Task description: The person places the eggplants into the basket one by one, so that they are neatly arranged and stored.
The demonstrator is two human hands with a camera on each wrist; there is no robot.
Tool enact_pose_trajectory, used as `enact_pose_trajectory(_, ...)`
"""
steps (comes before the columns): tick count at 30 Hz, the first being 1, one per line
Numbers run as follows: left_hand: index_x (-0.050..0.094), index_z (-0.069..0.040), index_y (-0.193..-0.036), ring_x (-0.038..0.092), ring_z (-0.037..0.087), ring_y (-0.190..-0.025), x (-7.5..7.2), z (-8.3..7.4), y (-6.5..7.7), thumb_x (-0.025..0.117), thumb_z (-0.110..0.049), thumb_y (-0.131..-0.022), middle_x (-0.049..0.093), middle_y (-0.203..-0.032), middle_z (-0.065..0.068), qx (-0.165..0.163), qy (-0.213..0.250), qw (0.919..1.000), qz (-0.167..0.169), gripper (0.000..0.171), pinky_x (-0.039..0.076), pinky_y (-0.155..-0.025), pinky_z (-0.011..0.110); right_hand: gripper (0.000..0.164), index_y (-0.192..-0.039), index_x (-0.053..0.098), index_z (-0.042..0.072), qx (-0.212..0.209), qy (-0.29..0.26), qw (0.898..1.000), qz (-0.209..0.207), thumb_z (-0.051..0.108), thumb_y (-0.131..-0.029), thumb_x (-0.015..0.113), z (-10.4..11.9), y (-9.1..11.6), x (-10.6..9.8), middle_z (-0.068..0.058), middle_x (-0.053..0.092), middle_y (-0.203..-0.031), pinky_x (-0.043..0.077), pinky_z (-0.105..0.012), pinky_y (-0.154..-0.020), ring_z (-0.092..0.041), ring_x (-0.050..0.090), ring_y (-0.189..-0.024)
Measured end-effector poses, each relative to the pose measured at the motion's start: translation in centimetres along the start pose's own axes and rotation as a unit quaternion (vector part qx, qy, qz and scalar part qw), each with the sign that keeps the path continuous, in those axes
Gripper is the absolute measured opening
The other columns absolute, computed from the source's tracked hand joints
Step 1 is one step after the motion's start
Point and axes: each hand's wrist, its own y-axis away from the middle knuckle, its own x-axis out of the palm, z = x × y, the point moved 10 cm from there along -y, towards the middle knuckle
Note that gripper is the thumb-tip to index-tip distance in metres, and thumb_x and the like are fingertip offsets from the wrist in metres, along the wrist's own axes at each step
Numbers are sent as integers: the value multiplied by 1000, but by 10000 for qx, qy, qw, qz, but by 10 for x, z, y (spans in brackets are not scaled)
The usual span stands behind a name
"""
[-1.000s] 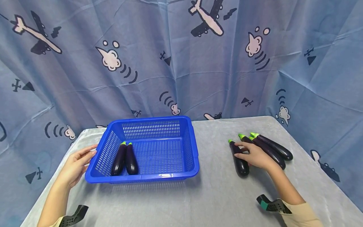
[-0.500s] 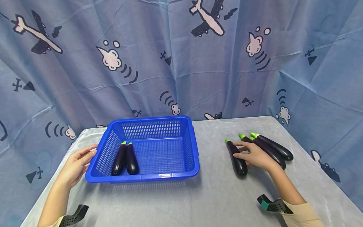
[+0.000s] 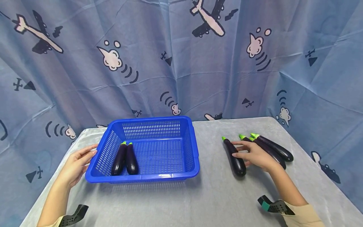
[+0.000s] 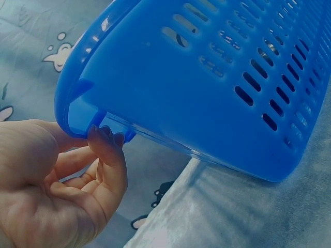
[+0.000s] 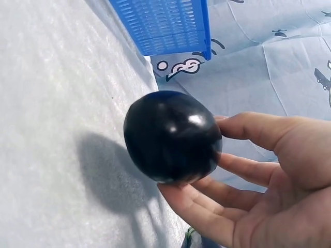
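My right hand [image 3: 256,156] grips a glossy dark purple eggplant [image 3: 232,157] with a green stem end, thumb on one side and fingers on the other. In the right wrist view its rounded bottom end [image 5: 173,137] faces the camera, with its shadow falling on the cloth beside it. At the left, my left hand [image 3: 74,165] holds the rim of a blue plastic basket [image 3: 141,178]; the left wrist view shows the fingertips [image 4: 106,142] pinching under the rim's corner. Two eggplants, one left [image 3: 119,160] and one right [image 3: 131,160], lie side by side inside the basket.
Several more eggplants [image 3: 273,146] lie together behind the right hand, partly hidden by it. A grey-white cloth [image 3: 181,205] covers the table. Blue curtains [image 3: 147,63] printed with planes hang along the back and sides. Black camera mounts [image 3: 275,205] sit on both wrists.
The gripped eggplant has shifted slightly left, its stem end swinging further left and away from the other eggplants. The left hand and basket have stayed in place.
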Motion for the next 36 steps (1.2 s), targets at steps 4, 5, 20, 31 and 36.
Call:
enact_pose_trajectory(4,71,-43,-110,72,2,-93,0,0,0,54,-15,-112,73,-104,-20,49,51,10000,34,33,62,-77,22,67,-157,40,-5,44,-267,9996,0,21,-104,70,2,1,1,-39,49,-148,63,-53,-90,-47,60,-128)
enact_pose_trajectory(5,72,-43,-110,72,2,-93,0,0,0,53,-15,-112,73,-105,-20,58,65,10000,41,33,62,-77,22,67,-158,40,-5,45,-321,9995,-1,21,-104,70,3,2,2,-39,50,-148,62,-53,-91,-47,60,-129)
enact_pose_trajectory(20,72,-41,-111,72,3,-93,4,-3,-1,54,-14,-111,73,-105,-19,160,181,9997,98,33,62,-77,22,71,-162,34,-2,-102,-555,9983,-131,23,-105,69,20,8,-3,-41,41,-154,61,-53,-93,-53,50,-139)
enact_pose_trajectory(31,72,-40,-111,73,4,-92,4,-5,-2,53,-12,-112,74,-106,-18,242,322,9990,181,34,63,-76,24,72,-163,34,1,-133,-497,9985,-166,27,-105,69,32,5,-5,-39,43,-155,62,-50,-93,-50,53,-138)
enact_pose_trajectory(36,72,-41,-111,73,4,-92,1,-3,-1,53,-13,-112,74,-105,-18,184,281,9994,119,34,63,-76,24,72,-163,34,2,-154,-530,9984,-89,27,-105,69,40,2,-3,-39,42,-155,62,-49,-93,-50,53,-138)
